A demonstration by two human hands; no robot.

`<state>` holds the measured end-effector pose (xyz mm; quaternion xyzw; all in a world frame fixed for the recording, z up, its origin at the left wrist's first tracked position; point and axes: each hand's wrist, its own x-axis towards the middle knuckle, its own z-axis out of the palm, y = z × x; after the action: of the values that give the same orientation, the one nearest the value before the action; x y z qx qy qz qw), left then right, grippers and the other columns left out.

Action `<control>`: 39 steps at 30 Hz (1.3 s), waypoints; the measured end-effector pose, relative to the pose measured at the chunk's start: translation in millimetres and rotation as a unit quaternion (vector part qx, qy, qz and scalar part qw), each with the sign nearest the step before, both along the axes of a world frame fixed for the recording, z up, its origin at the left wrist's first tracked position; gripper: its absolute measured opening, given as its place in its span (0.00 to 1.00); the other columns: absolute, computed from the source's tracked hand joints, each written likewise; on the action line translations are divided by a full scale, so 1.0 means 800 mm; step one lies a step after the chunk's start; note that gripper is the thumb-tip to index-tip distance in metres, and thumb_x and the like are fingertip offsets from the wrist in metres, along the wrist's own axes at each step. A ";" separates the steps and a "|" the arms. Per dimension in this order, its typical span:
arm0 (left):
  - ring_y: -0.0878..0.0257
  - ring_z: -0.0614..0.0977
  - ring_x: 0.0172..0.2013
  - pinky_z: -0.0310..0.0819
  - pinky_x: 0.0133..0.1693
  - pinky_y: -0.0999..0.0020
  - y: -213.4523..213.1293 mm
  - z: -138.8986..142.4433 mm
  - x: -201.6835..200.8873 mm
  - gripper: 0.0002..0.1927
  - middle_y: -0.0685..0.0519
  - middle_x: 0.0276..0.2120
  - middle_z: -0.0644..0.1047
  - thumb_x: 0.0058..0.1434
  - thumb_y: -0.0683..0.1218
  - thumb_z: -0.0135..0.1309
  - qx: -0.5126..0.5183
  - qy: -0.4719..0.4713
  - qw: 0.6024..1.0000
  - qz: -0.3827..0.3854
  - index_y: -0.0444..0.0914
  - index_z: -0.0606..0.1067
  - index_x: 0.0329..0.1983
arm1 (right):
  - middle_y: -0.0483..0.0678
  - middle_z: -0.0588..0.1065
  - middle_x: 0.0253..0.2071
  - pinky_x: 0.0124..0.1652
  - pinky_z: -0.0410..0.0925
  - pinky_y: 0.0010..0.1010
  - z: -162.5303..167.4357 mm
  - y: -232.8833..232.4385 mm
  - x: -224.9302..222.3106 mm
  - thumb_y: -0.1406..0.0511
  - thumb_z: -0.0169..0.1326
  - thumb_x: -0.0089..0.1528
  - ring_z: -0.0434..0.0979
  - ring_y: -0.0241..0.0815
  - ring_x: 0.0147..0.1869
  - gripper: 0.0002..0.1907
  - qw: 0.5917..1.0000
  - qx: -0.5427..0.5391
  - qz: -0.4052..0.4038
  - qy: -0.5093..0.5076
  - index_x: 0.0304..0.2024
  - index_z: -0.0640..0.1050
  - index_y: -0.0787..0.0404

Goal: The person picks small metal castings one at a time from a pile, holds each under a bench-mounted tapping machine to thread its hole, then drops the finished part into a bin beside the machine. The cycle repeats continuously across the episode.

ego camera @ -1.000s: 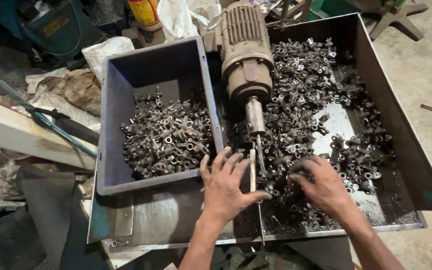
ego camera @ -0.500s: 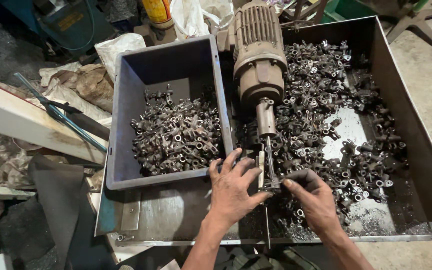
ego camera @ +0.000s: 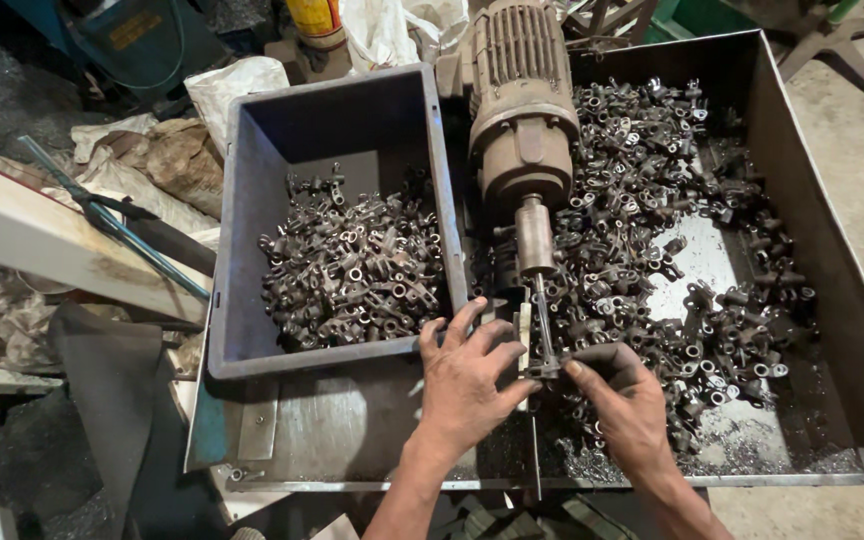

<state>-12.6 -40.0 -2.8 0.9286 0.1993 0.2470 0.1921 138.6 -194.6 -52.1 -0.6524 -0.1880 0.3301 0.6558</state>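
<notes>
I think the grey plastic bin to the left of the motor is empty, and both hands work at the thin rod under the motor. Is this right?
Not quite. In the head view the grey plastic bin is not empty: it holds a heap of small metal parts. The rest stands: it sits left of the motor, and the left hand and right hand work at the thin rod below it.

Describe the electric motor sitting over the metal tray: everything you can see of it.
The motor is a ribbed, cylindrical housing in dull brown-grey, grimy metal, lying with its shaft end toward the person. A narrower collar and chuck extend from it, holding a thin dark bit. It sits between the grey plastic bin and the heap of small metal fittings in the tray. The left hand and right hand meet at the bit's tip.
</notes>
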 end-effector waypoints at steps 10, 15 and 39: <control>0.53 0.66 0.67 0.43 0.64 0.44 -0.009 0.001 0.007 0.25 0.54 0.52 0.78 0.45 0.56 0.70 0.005 -0.013 0.999 0.038 0.46 0.81 0.47 | 0.47 0.81 0.39 0.42 0.72 0.23 0.011 0.009 -0.004 0.69 0.59 0.63 0.79 0.33 0.42 0.09 0.997 -0.003 0.008 -0.071 0.45 0.79 0.66; 0.53 0.68 0.66 0.45 0.64 0.43 -0.013 -0.001 0.007 0.24 0.54 0.51 0.78 0.47 0.54 0.69 0.011 -0.026 0.998 0.049 0.44 0.80 0.48 | 0.43 0.81 0.35 0.39 0.72 0.21 0.022 0.011 -0.005 0.65 0.57 0.63 0.78 0.29 0.38 0.12 0.991 -0.065 0.025 -0.118 0.47 0.80 0.64; 0.53 0.72 0.59 0.49 0.58 0.42 -0.018 0.000 0.027 0.08 0.62 0.40 0.81 0.50 0.49 0.67 -0.001 -0.051 0.993 0.102 0.51 0.85 0.35 | 0.48 0.75 0.20 0.21 0.63 0.30 0.004 0.051 0.017 0.52 0.51 0.65 0.71 0.39 0.19 0.22 0.978 -0.082 0.019 0.189 0.32 0.80 0.65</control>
<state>9.4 -54.7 -2.6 0.8895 0.2834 0.3117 0.1767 151.9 -153.7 -49.2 -0.6261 -0.0449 0.4741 0.6174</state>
